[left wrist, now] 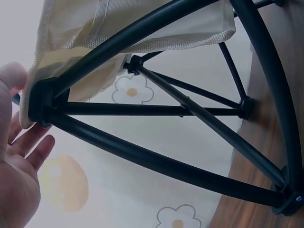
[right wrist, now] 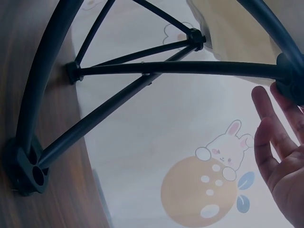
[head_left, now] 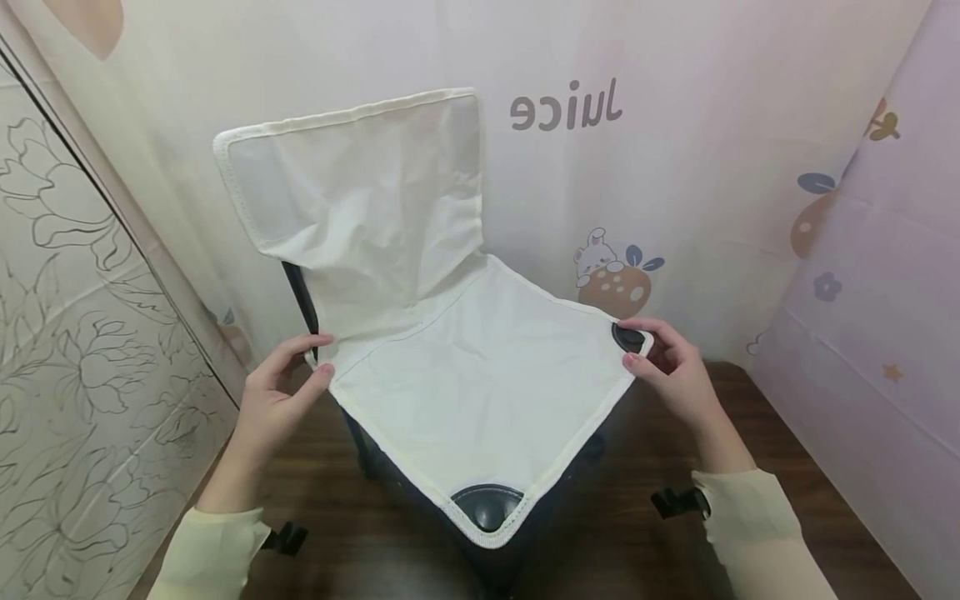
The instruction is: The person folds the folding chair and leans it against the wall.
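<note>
A folding camp chair with a cream fabric seat point(head_left: 480, 367) and a fabric backrest point(head_left: 375, 192) stands unfolded, one corner pointing toward me. My left hand point(head_left: 272, 408) holds the left seat corner beside the backrest pole point(head_left: 302, 302), thumb and forefinger on the edge. At the right corner, my right hand point(head_left: 678, 375) grips around the black corner pocket point(head_left: 627, 337). The front corner carries another black pocket point(head_left: 487, 507). Both wrist views show dark frame tubes point(left wrist: 166, 161) crossing under the fabric. My other fingers reach under the plastic corner joint point(left wrist: 43, 102) in the left wrist view.
Below the chair is a dark wood-patterned surface point(head_left: 637, 533). A pale printed curtain point(head_left: 720, 167) hangs close behind, and a flower-patterned panel point(head_left: 75, 375) stands at the left. Another printed cloth point(head_left: 885, 317) borders the right side.
</note>
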The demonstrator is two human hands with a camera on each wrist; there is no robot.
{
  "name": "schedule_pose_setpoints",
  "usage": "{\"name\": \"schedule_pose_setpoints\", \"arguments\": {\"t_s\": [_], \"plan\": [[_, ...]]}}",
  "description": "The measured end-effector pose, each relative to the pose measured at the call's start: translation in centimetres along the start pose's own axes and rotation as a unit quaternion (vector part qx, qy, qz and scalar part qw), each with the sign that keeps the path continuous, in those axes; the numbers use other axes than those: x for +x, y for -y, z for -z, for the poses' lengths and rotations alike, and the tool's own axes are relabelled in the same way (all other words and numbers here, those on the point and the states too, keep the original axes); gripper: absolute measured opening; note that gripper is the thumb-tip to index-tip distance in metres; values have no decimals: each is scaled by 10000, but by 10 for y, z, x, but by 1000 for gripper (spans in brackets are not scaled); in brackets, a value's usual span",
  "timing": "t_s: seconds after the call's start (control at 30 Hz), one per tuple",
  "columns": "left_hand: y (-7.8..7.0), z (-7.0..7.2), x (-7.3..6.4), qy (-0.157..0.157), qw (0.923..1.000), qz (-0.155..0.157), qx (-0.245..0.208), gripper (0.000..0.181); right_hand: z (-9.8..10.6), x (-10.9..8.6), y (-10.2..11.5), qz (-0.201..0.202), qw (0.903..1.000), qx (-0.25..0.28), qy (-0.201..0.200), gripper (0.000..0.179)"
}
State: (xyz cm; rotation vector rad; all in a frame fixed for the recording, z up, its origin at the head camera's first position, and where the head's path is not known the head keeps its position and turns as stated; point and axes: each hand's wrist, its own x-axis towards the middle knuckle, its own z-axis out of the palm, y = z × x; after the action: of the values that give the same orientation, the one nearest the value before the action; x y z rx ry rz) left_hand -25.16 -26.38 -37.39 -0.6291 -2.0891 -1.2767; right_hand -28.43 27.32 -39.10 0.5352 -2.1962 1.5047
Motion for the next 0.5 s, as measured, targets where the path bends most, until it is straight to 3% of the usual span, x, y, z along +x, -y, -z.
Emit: {"name": "schedule_pose_setpoints", "arguments": {"t_s": [0.5], "plan": [[8,2,7,134,9995,218,-166,40,-5,-12,6,210,9994,65,-278,44]]}}
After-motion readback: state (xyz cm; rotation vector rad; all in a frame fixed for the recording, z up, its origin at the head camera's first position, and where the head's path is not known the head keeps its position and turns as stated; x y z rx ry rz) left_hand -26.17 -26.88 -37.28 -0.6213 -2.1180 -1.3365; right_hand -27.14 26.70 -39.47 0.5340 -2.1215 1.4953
